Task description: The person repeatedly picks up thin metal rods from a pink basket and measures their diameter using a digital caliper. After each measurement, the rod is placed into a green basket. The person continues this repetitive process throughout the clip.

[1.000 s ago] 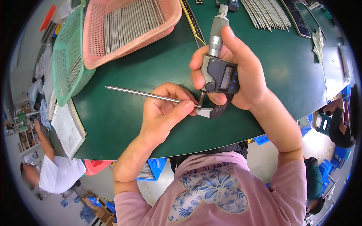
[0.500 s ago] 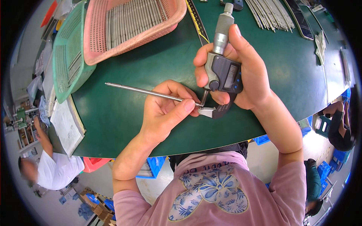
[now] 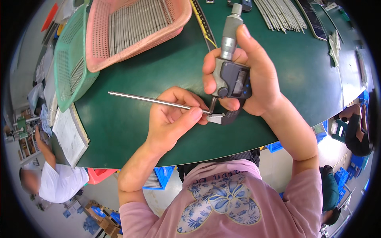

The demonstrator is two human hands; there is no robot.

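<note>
Between thumb and fingers, my left hand (image 3: pixel 170 117) pinches a thin metal rod (image 3: pixel 137 98) whose far end points left over the table. The rod's right end lies at the measuring gap of a digital micrometer (image 3: pixel 232 77); the fingertips partly cover that end. My right hand (image 3: pixel 260 75) is wrapped round the micrometer's frame, its thumb lying along the barrel. The micrometer has a grey body with a small display, and its thimble points up and away.
A pink basket (image 3: pixel 95 47) of metal rods stands at the far left on the green table (image 3: pixel 119 139), beside a green basket (image 3: pixel 63 67). More rods (image 3: pixel 279 16) lie at the far right near a phone (image 3: pixel 313 20). Papers (image 3: pixel 70 135) lie left; a person (image 3: pixel 59 180) sits beyond.
The micrometer, both hands and the rod appear shifted very slightly left, as do the baskets and other table things. Both grips stay the same.
</note>
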